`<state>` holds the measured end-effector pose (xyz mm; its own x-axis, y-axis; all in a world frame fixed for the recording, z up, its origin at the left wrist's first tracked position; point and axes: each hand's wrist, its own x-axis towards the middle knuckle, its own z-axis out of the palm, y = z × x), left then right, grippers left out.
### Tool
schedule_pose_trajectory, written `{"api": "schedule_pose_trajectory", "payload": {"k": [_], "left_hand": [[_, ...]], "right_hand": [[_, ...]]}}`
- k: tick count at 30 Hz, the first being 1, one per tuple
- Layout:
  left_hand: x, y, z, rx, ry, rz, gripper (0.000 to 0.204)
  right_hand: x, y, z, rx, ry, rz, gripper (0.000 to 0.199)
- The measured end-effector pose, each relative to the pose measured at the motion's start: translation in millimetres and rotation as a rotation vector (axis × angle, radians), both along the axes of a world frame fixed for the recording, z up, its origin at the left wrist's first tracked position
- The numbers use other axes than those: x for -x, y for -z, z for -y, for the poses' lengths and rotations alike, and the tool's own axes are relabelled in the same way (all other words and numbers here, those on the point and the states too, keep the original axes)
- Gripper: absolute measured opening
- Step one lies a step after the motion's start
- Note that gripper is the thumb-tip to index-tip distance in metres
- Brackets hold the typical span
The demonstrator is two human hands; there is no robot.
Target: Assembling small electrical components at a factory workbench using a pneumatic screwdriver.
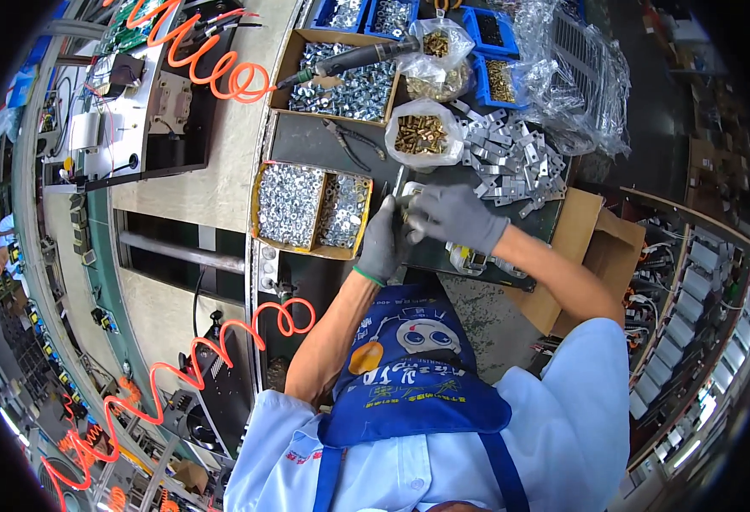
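1. Slim metal piece (400, 181): it lies near the centre of the frame, its bright edge jutting above the place where the two gloved hands meet (its lower part is hidden, so its full shape cannot be told).
2. The step in hand looks like close work with both hands on a small part, perhaps fitting or aligning hardware; the gloves cover the exact contact.
3. The left hand (382, 237), left of centre, points upward with its fingers drawn together just below the piece. It seems to steady it, though I cannot tell whether it truly grips it.
4. The right hand (458, 218), right of centre, arches in from the right with bent fingers, its tips close to the left hand's. Whether it pinches anything is not shown.
5. The next move would, I judge, call for a steady left hand and fine fingertip work from the right.
6. Around the hands, the bracket pile (516, 158) lies to the upper right and the bag of brass fittings (452, 147) just above; the divided box of small hardware (306, 248) stands left of the left hand. The pliers (353, 145) and the powered screwdriver (358, 60) lie higher up, apart from both hands.
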<state>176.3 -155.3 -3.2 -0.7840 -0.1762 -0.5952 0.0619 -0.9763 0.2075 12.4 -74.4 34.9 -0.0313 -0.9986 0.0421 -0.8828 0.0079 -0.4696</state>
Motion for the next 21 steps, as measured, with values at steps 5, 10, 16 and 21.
{"api": "schedule_pose_trajectory", "payload": {"k": [5,10,16,21], "left_hand": [[-9,17,-9,0.015,0.065,0.338,0.032],[-26,23,-20,0.010,0.139,0.304,0.029],[-34,15,-23,0.106,0.153,0.348,0.028],[-39,14,-19,0.118,0.125,0.307,0.029]], "right_hand": [[24,23,4,-0.067,0.411,0.214,0.022],[58,92,37,-0.330,0.477,-0.147,0.019],[62,135,66,-0.433,0.502,-0.308,0.015],[67,111,46,-0.093,0.629,0.182,0.018]]}}
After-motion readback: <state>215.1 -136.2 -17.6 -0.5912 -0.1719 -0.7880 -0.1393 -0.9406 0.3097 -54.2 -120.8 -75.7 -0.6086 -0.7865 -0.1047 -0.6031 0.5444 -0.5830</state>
